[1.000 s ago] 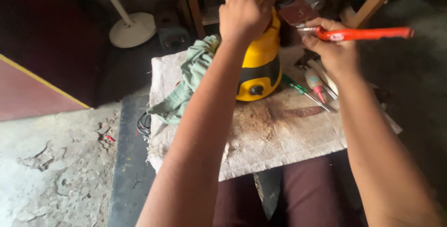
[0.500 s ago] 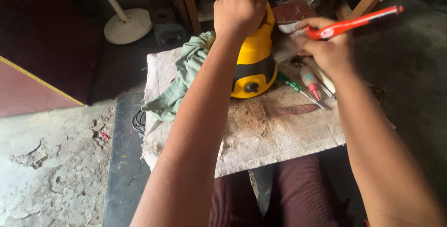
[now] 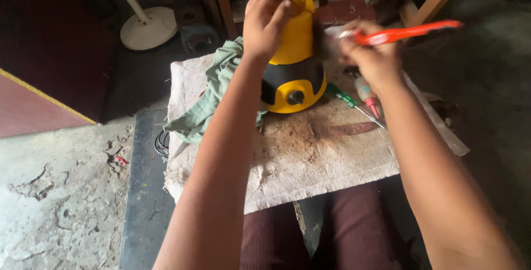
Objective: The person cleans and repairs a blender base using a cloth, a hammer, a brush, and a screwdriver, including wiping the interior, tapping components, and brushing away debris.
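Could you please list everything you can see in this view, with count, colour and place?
Appliance: one, yellow and black, upright at the far side of the cloth-covered board.
Brush: one, red handle, in the right hand, bristle end against the appliance.
Rag: one, green, bunched left of the appliance.
Cloth: one, off-white and stained, covering the board.
Screwdrivers: at least two, green handle and red tip, right of the appliance.
Stand base: one, white, round, on the floor at upper left.
Wires: a bundle, black, at the cloth's left edge.
Left hand: one, gripping the appliance's top.
Right hand: one, closed around the brush.
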